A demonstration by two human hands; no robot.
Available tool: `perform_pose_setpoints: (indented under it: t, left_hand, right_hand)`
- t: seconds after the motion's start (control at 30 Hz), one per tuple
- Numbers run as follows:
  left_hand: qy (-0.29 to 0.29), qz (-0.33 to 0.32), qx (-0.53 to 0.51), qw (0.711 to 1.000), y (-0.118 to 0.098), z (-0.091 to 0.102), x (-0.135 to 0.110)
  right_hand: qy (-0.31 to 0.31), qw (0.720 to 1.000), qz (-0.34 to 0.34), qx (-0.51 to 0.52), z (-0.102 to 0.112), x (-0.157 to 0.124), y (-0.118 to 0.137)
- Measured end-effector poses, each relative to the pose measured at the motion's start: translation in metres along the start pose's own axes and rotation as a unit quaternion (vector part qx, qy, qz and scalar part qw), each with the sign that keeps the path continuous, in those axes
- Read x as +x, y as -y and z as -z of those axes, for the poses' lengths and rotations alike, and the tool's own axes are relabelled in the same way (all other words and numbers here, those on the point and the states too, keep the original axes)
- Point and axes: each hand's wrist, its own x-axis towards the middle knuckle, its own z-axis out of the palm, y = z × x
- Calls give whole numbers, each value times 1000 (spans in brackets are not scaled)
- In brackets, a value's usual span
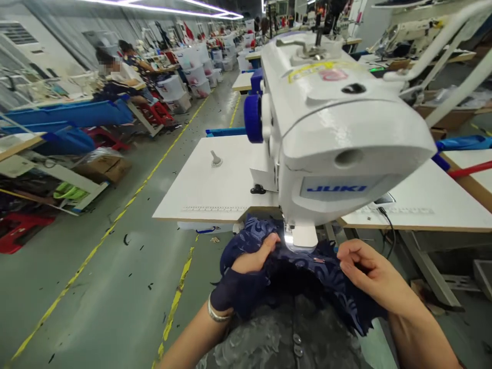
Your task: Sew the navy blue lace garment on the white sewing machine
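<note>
A dark blue patterned fabric piece [348, 300] hangs in front of a white sewing machine [334, 133] and runs under its lit needle area. On the left, my left hand [255, 256] is closed on the fabric, its thumb on top close to the needle. Cloth covers most of that hand's fingers and drapes over the wrist. To the right of the needle, my right hand [363, 266] has its fingers curled, with thumb and forefinger pinched at the fabric's edge. The needle tip itself is hidden behind the white guard [305, 237].
White table tops stand on both sides, the left table [207, 179] bearing a small grey knob-like part [216, 159]. A cable [390, 230] hangs off the right table. Yellow floor lines [138, 184] mark an aisle, with a seated person [123, 74] and stacked plastic bins [192, 59] beyond.
</note>
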Motion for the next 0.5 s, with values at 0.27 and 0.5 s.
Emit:
perform_pose_setpoints:
  t: [0.27,0.5]
  left_hand:
    - [-49,7,-191,980,-13,14,2]
    - [186,-34,-75,979,-15,6,-14]
  right_hand:
    - [23,967,-138,-212,61,-31,-110]
    - [36,992,-28,-118,-9,8,-68]
